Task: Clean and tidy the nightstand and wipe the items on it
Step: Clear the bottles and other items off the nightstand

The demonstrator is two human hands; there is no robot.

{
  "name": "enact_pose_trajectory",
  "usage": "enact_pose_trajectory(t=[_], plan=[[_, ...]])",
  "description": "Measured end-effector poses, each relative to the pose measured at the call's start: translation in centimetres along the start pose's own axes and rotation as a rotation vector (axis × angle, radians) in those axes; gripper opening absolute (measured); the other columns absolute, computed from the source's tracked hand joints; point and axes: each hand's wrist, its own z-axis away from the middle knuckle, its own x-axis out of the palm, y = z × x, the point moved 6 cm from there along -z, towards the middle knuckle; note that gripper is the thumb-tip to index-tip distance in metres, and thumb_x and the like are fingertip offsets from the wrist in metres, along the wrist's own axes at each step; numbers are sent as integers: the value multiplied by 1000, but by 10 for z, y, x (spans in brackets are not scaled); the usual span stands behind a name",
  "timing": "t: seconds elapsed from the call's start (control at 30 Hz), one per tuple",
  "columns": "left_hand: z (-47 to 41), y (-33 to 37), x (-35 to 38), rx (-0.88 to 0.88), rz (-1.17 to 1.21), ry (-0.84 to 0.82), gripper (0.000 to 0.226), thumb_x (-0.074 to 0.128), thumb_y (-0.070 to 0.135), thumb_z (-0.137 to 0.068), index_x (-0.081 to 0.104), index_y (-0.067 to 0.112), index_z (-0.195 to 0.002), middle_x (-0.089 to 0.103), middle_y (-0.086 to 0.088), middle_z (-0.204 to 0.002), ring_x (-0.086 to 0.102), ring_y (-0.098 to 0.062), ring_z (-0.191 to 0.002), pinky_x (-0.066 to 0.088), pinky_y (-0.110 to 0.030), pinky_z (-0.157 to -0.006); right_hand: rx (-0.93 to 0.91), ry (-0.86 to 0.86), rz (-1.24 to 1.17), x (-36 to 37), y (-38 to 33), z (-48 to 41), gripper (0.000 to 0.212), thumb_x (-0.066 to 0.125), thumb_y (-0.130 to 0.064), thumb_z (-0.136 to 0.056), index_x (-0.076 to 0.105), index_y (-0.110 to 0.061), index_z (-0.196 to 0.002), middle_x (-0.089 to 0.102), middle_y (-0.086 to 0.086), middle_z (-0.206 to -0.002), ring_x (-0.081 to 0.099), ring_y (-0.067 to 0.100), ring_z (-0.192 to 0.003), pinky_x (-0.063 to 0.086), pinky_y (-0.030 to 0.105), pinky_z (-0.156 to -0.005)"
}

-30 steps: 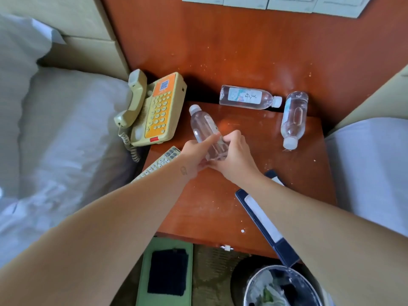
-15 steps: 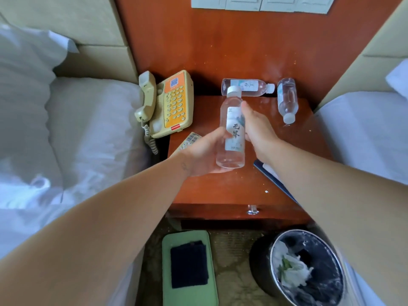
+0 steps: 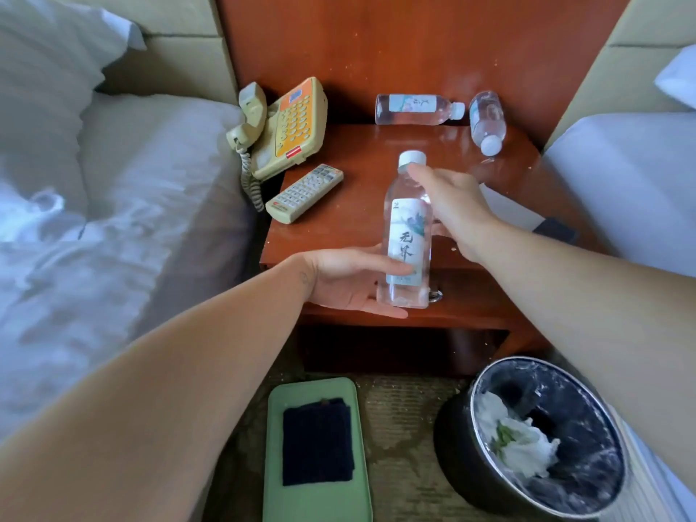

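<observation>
I hold a clear water bottle (image 3: 406, 235) with a white cap and a pale label upright, in front of the wooden nightstand's (image 3: 361, 205) front edge. My left hand (image 3: 346, 280) cradles its base, thumb across the label. The fingers of my right hand (image 3: 455, 209) grip its shoulder, just under the cap. Two more water bottles lie on their sides at the back, one along the wall (image 3: 414, 109) and one at the right corner (image 3: 487, 120). A beige and orange telephone (image 3: 290, 130) and a remote control (image 3: 305, 193) are on the left side.
A dark folder (image 3: 553, 229) with a white sheet lies on the nightstand's right, partly under my right arm. On the floor are a green tray (image 3: 275, 465) with a dark cloth (image 3: 318, 440) and a lined bin (image 3: 587, 427) holding tissue. Beds flank both sides.
The bottle has been lifted off the nightstand, turned upright and brought toward me and lower. My left hand has slid down to its base and my right hand up to its shoulder.
</observation>
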Motion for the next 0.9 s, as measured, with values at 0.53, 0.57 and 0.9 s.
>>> enact_pose_trajectory(t=[0.53, 0.57, 0.9], plan=[[-9, -37, -12, 166, -221, -194, 71, 74, 20, -82, 41, 11, -143, 48, -11, -146, 43, -29, -137, 35, -40, -114, -433, 79, 107, -9, 1, 16, 45, 66, -42, -75, 69, 1, -88, 62, 8, -77, 59, 17, -64, 47, 25, -50], [-10, -40, -11, 155, -236, -204, 72, 74, 19, -82, 39, 9, -144, 45, -13, -148, 42, -30, -138, 34, -38, -114, -439, 70, 104, -10, 3, 18, 40, 67, -39, -75, 68, -1, -83, 62, 10, -77, 59, 17, -62, 47, 25, -50], [-35, -106, -12, 66, -207, -139, 75, 77, 12, -78, 41, 0, -142, 45, -22, -145, 57, -29, -121, 45, -35, -106, -508, -43, 203, -8, 48, 58, 29, 72, -34, -79, 68, -6, -81, 65, -4, -66, 63, 7, -61, 57, 32, -60]])
